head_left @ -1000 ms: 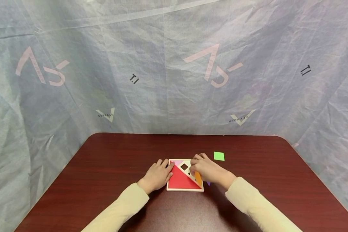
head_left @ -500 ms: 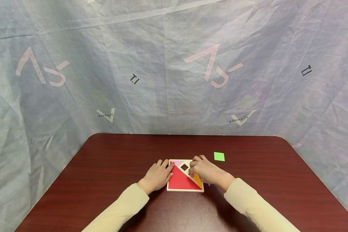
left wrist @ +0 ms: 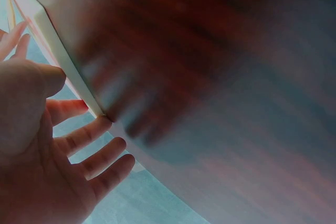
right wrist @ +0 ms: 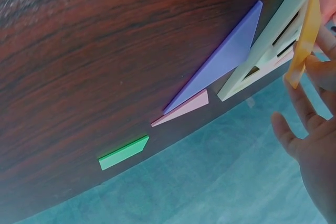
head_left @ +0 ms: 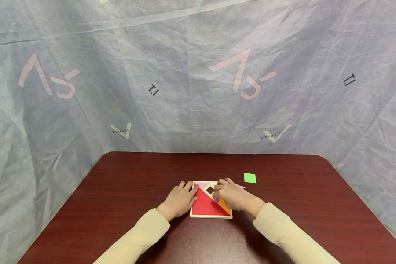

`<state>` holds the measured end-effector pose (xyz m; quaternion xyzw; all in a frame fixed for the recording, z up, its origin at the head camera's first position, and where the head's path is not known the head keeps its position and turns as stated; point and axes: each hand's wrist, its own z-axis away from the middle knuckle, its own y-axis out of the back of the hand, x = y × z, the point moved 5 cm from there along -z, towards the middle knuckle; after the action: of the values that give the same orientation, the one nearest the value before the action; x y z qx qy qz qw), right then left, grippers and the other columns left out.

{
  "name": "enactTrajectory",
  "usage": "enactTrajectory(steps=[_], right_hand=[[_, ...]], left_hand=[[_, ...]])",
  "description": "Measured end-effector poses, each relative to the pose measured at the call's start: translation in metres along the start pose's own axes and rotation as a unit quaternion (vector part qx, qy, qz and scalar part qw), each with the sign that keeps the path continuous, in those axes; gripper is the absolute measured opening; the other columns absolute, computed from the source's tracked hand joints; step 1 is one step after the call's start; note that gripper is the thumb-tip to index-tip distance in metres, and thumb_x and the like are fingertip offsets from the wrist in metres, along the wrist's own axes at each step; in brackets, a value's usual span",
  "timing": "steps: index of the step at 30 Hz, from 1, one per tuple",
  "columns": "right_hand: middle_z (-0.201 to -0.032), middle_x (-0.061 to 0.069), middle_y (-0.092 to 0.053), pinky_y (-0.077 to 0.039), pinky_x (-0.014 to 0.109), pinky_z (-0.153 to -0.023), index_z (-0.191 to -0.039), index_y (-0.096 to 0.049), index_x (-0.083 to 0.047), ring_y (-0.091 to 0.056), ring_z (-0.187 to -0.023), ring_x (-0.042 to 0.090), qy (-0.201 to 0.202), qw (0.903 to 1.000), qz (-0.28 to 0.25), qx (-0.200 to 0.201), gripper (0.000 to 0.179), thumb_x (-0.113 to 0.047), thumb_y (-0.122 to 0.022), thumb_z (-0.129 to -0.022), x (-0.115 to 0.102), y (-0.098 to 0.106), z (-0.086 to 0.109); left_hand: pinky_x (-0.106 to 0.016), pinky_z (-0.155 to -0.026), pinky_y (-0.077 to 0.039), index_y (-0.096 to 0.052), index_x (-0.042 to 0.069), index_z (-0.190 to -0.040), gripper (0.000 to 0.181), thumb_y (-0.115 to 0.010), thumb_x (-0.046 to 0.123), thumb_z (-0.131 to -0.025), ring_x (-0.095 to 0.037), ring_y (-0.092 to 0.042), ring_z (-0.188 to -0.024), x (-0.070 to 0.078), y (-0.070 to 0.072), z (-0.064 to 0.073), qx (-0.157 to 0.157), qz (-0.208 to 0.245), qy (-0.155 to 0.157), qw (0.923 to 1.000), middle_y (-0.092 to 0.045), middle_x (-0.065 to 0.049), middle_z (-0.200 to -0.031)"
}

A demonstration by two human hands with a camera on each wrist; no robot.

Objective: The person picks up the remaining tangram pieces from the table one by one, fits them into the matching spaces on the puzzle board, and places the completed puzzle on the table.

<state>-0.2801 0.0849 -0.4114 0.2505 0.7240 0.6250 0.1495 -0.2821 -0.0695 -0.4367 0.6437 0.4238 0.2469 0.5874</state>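
A white-framed tangram board [head_left: 211, 216] lies flat on the table, a big red triangle [head_left: 206, 206] filling its near left half and a pink piece [head_left: 202, 184] in its far left corner. My left hand [head_left: 179, 199] rests at the board's left side, fingers spread, fingertips touching the frame [left wrist: 63, 59]. Over the right half, my right hand [head_left: 232, 194] pinches an orange tangram piece [right wrist: 304, 43] between thumb and finger. That piece stands tilted beside the red triangle's slanted edge. Cutouts show in the white base, partly hidden by the right hand.
Right of the board lie a purple triangle [right wrist: 226, 59] and a small pink triangle [right wrist: 184, 107], both mostly hidden by the right hand in the head view. A green piece [head_left: 249, 178] lies farther back. Grey cloth [head_left: 191, 91] hangs behind the dark red table [head_left: 135, 172].
My right hand has shifted slightly left with the orange piece, which has come down nearer the board. A pink tip has come into sight behind it. The left hand stays put.
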Motion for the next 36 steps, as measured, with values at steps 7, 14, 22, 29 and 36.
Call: enactTrajectory(steps=[7, 14, 22, 29, 36], right_hand=[[-0.083, -0.009, -0.059, -0.040, 0.033, -0.078, -0.077, -0.065, -0.021, -0.046, -0.084, 0.012, -0.006, 0.9999, -0.013, -0.001, 0.029, 0.007, -0.066, -0.069, -0.0012, 0.0001, -0.0006], [-0.094, -0.005, -0.061, -0.042, 0.037, -0.085, -0.089, -0.068, -0.019, -0.052, -0.095, 0.016, -0.014, 0.9997, -0.018, -0.005, 0.032, 0.007, -0.066, -0.071, -0.0024, 0.0018, -0.0005], [-0.104, -0.001, -0.059, -0.043, 0.041, -0.090, -0.098, -0.065, -0.016, -0.055, -0.101, 0.018, -0.042, 0.9974, -0.054, -0.025, 0.037, 0.010, -0.066, -0.071, 0.0000, -0.0006, 0.0009], [-0.104, -0.002, -0.058, -0.043, 0.042, -0.090, -0.100, -0.064, -0.017, -0.055, -0.101, 0.016, -0.044, 0.9965, -0.066, -0.025, 0.039, 0.011, -0.063, -0.072, 0.0007, -0.0050, 0.0031], [-0.103, -0.003, -0.057, -0.043, 0.041, -0.089, -0.101, -0.063, -0.018, -0.055, -0.100, 0.014, -0.039, 0.9970, -0.066, -0.012, 0.040, 0.011, -0.059, -0.074, 0.0019, -0.0069, 0.0050]], left_hand=[[-0.037, -0.081, -0.046, -0.053, 0.015, -0.128, 0.041, -0.046, 0.036, -0.094, -0.026, -0.050, -0.102, -0.0005, -0.0006, -0.0001, -0.001, -0.003, 0.001, 1.0000, -0.050, -0.009, -0.119], [-0.037, -0.081, -0.046, -0.053, 0.015, -0.128, 0.041, -0.046, 0.036, -0.094, -0.026, -0.050, -0.101, -0.0009, -0.0008, -0.0001, -0.004, -0.001, 0.001, 1.0000, -0.050, -0.009, -0.119], [-0.037, -0.082, -0.046, -0.052, 0.015, -0.129, 0.041, -0.046, 0.036, -0.094, -0.026, -0.050, -0.102, -0.0010, 0.0008, 0.0000, -0.008, -0.001, 0.001, 1.0000, -0.050, -0.009, -0.120], [-0.037, -0.081, -0.047, -0.053, 0.015, -0.128, 0.041, -0.047, 0.035, -0.094, -0.026, -0.050, -0.101, -0.0003, 0.0021, 0.0008, -0.003, -0.003, -0.004, 1.0000, -0.050, -0.009, -0.119], [-0.036, -0.080, -0.047, -0.053, 0.015, -0.128, 0.041, -0.046, 0.035, -0.094, -0.026, -0.050, -0.099, -0.0002, 0.0024, 0.0003, 0.003, -0.010, -0.006, 0.9999, -0.050, -0.010, -0.119]])
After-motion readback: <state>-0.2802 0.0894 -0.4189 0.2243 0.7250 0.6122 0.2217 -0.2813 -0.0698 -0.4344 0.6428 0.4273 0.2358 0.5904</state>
